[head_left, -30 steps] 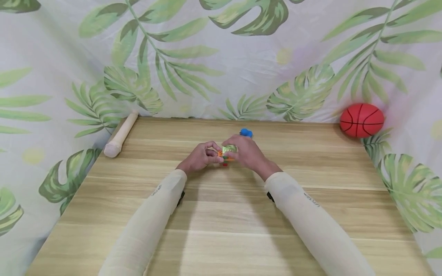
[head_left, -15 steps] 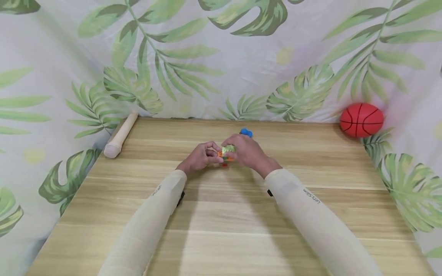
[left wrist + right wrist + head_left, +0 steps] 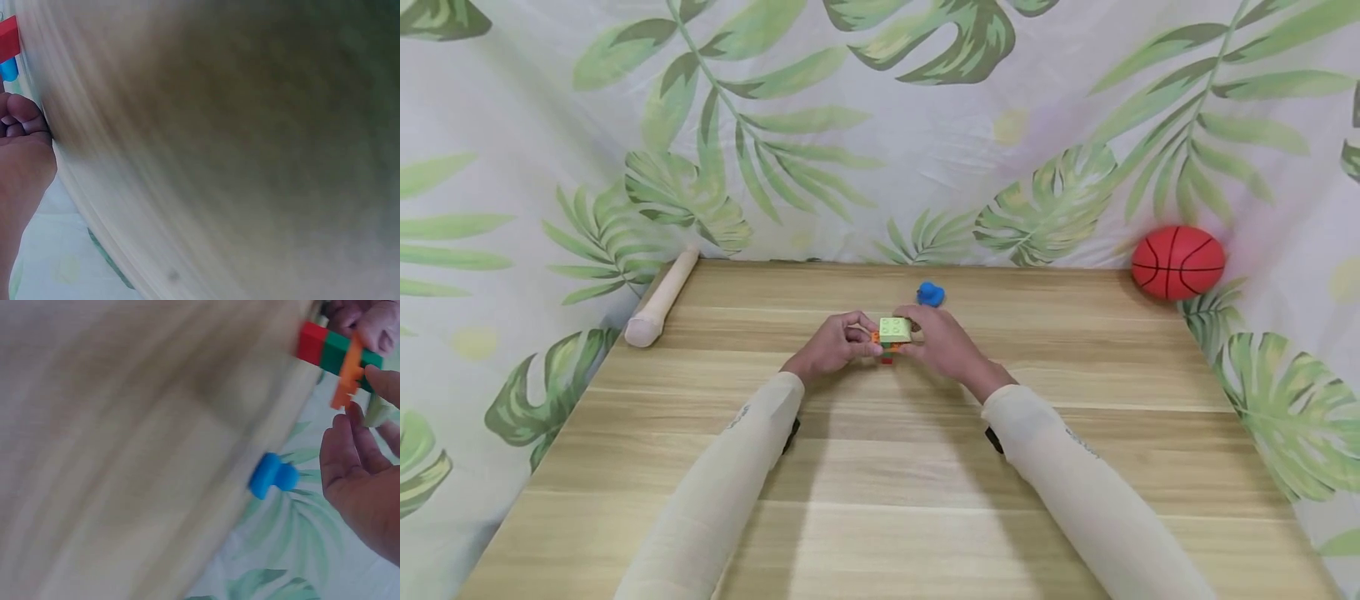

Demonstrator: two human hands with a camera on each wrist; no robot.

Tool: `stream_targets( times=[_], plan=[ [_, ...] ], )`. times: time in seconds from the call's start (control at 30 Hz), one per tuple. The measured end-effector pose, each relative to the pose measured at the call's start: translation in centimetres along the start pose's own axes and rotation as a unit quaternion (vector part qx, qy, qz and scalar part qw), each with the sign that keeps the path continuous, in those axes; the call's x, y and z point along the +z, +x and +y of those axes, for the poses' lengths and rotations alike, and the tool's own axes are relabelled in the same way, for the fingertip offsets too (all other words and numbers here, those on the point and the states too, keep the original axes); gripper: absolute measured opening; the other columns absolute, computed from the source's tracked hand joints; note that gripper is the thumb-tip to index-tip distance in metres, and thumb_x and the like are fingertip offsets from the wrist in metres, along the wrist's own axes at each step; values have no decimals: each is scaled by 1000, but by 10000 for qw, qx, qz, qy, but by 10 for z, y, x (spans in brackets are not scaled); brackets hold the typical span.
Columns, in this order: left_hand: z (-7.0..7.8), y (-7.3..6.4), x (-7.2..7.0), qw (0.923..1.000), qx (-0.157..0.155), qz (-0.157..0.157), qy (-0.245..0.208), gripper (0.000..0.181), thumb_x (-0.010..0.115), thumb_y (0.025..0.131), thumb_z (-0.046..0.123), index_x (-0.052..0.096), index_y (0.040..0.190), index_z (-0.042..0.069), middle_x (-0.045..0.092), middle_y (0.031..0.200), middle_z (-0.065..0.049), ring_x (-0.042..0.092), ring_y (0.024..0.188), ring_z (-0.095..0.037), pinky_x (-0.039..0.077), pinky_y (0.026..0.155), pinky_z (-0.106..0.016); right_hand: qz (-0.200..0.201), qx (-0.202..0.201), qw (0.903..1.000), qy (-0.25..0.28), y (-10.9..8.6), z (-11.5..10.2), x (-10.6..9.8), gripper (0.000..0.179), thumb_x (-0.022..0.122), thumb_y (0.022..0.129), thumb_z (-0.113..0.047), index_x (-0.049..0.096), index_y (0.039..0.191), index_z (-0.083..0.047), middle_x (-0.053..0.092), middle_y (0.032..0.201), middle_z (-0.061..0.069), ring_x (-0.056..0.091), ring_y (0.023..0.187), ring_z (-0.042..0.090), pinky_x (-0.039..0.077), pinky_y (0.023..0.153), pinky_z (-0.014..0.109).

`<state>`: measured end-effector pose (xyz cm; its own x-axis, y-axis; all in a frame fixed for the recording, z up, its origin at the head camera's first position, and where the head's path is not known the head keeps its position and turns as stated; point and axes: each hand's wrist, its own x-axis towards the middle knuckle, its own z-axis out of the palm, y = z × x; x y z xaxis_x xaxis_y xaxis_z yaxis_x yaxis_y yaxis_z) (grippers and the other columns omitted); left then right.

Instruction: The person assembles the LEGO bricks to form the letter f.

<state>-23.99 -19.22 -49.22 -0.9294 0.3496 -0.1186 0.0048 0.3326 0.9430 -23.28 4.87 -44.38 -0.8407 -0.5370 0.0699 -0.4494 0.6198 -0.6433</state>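
Note:
Both hands meet around a small stack of toy building blocks (image 3: 335, 351) above the middle of the table. A red block is at its lower end, with green blocks and a flat orange piece (image 3: 349, 370) further up. A light-green studded block (image 3: 894, 328) tops it, its sides sloping. My left hand (image 3: 835, 342) pinches the stack from the left, near the orange piece. From the other side, my right hand (image 3: 951, 346) has its thumb and fingers curled about the stack, thumb against its upper part. In the left wrist view only the red block (image 3: 9, 39) shows.
Behind the hands sits a blue toy duck (image 3: 930, 293) on the wooden table (image 3: 880, 500). A pale, round-headed stick (image 3: 662, 300) lies along the left edge. At the back right corner rests a red ball (image 3: 1178, 262). A leaf-printed cloth (image 3: 925, 167) hangs behind the table.
My right hand's fingers have shifted right and spread around the light-green block, exposing its studded top. The duck shows more fully. My left hand keeps nearly the same place.

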Motion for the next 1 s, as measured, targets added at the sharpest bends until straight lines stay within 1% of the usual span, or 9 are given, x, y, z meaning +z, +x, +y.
stream_targets(
  times=[0.13,0.33,0.47,0.57,0.6,0.7,0.77,0.87,1.0],
  plan=[
    [-1,0,-1,9999,62,28,74,29,80,97,7,66,122,-1,78,96,-4,70,85,-7,54,74,-23,51,407,9989,213,-5,9,5,36,81,98,-16,68,130,-4,73,130,13,69,120,31,57,105,47],
    [2,0,1,9992,150,100,357,28,78,101,15,70,123,1,76,97,-3,67,87,-11,53,74,-23,179,616,9968,476,-9,19,8,22,79,101,-25,71,111,-6,75,118,12,74,109,29,61,97,45],
    [5,3,4,9970,99,90,759,28,73,105,26,75,124,5,77,106,-7,66,92,-16,53,78,-26,215,844,9946,557,-10,23,7,26,75,103,-31,75,113,-7,77,112,8,73,104,23,61,95,41],
    [6,5,7,9923,112,3,1230,29,69,107,31,78,120,7,80,111,-8,68,98,-18,56,87,-31,92,996,9936,521,-11,25,6,31,71,106,-34,78,116,-6,77,104,7,67,92,18,57,86,35],
    [6,5,8,9901,130,-24,1394,30,68,108,32,79,119,7,80,111,-8,69,100,-17,56,90,-32,7,1059,9930,530,-12,25,6,31,69,107,-35,78,113,-6,77,101,8,65,88,18,55,82,33],
    [8,5,13,9836,123,-73,1798,33,66,108,37,81,114,8,80,104,-6,68,98,-17,55,95,-35,-236,1260,9903,531,-15,28,5,34,65,109,-36,79,105,-6,76,93,9,58,78,16,46,72,28],
    [10,5,16,9807,55,-50,1952,34,66,108,39,81,111,9,79,97,-5,67,95,-16,54,95,-35,-352,1383,9880,585,-16,29,5,36,63,109,-36,78,99,-5,78,91,9,59,76,14,45,70,27],
    [13,5,21,9792,-93,5,2025,35,66,108,41,81,108,10,77,91,-3,65,90,-16,52,94,-36,-439,1494,9856,657,-16,31,6,38,61,110,-36,78,95,-5,79,91,9,62,76,13,46,69,26],
    [13,3,24,9785,-192,94,2050,34,66,108,41,79,105,10,76,88,-3,63,86,-16,51,90,-33,-433,1520,9849,706,-15,30,8,37,62,109,-35,77,93,-6,76,86,8,58,73,14,45,68,27]
  ],
)
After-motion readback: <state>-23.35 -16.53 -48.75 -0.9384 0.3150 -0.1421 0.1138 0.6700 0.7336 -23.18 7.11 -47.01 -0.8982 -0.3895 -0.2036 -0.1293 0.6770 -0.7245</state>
